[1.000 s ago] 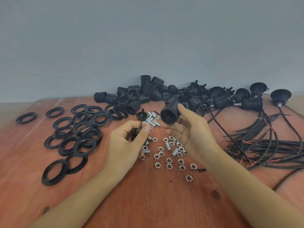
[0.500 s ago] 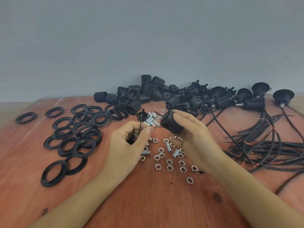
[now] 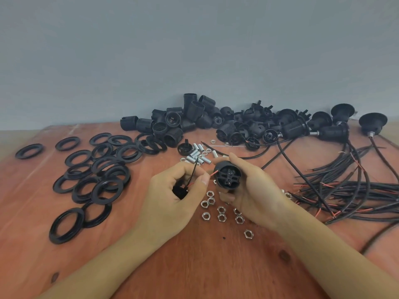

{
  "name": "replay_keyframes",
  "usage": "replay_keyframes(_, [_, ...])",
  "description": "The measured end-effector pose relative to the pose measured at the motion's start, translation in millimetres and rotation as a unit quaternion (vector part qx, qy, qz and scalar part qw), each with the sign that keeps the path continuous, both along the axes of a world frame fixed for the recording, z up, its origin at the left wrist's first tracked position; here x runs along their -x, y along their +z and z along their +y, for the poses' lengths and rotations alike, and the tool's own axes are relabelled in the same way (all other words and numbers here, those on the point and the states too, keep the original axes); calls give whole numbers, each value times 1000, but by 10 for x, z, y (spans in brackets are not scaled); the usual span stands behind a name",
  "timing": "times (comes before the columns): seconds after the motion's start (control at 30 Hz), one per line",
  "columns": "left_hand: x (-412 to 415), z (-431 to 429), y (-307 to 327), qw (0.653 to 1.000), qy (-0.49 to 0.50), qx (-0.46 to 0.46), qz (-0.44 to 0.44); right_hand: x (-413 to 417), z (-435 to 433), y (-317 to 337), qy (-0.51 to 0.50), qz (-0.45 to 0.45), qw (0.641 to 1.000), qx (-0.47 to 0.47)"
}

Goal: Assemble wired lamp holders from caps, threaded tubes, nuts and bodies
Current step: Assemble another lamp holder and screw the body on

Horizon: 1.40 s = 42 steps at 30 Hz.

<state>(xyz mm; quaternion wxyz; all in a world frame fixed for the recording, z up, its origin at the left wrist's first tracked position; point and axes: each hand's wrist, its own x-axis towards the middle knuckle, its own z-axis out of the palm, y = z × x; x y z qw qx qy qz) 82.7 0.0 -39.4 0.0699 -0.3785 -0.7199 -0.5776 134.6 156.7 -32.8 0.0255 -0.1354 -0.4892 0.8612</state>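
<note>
So that its terminals face the wire (image 3: pixel 212 174), the right hand (image 3: pixel 257 190) grips the body (image 3: pixel 228 178) just above the table (image 3: pixel 194 266); the left hand (image 3: pixel 170 199) pinches that wire near its tip, probably to feed it in, with the cap (image 3: pixel 179 192) cupped in its palm.

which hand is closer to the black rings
Left. The left hand, pinching a wire, sits just right of the black rings; the right hand, holding a lamp holder body, is farther right.

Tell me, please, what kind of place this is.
Probably a small workbench for hand assembly. Parts lie in sorted batches on the wooden table: a pile of lamp holder bodies, black rings, nuts, a bundle of wires. The right hand holds one body, the left hand a wire.
</note>
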Motion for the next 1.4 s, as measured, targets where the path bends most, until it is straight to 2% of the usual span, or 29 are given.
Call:
replay_keyframes(0.2, [-10, -1, 29, 1000, -7, -3, 13, 22, -7, -18, -38, -2, 999, -13])
replay_keyframes(0.47, [-16, 12, 30, 998, 19, 23, 56, 11, -75, -34, -60, -9, 994, -92])
replay_keyframes(1.13, [47, 5, -18, 999, 43, 28, 12, 6, -110, -56, -102, 34, 982, -156])
replay_keyframes(1.4, [41, 6, -11, 997, 53, 37, 32, -4, -126, -73, -96, 36, 979, -179])
